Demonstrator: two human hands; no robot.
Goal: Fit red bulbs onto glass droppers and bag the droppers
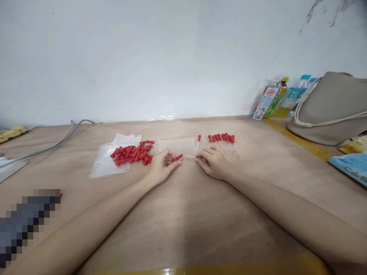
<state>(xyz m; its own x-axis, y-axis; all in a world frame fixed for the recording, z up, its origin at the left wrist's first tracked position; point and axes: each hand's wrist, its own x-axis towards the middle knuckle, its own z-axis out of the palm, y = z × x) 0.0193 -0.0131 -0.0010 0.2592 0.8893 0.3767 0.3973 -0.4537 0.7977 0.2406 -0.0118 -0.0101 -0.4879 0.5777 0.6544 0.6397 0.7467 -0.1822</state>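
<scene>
My left hand (163,165) pinches a red rubber dropper bulb (177,157), its narrow neck pointing right. Between the fingers of my right hand (211,162) is a thin clear dropper tube (189,156), held level with one end toward the bulb. A small gap seems to separate the two. Behind both hands lies a row of clear tubes (177,144). To the right of that row, several tubes carry red bulbs (226,136) on their far ends. Left of my left hand, a heap of loose red bulbs (130,154) rests partly on clear plastic bags (104,160).
A grey cable (64,138) crosses the table's left side, above a pixelated dark object (25,221). At the back right stand a drink carton (266,103), bottles (294,95) and a grey-brown bag (329,107). A blue packet (351,166) lies at the right edge. A white wall (172,57) closes off the back.
</scene>
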